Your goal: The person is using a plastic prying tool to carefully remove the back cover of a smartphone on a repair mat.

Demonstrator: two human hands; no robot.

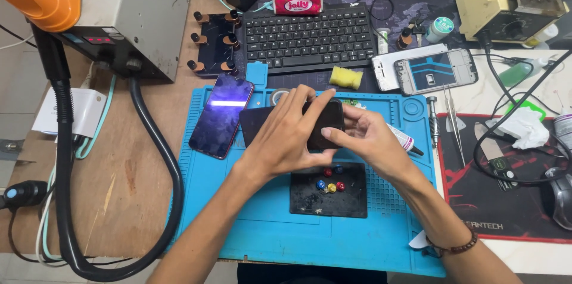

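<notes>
Black phone [325, 124] pinched btwn left hand [286, 135] & right hand [363, 138], fingers curled round it, long axis upright, over blue mat [238, 212].

A black phone [325, 122] with a dark glossy face is held flat just above the far middle of the blue mat, gripped at both ends. Its near left part is hidden by fingers.
</notes>
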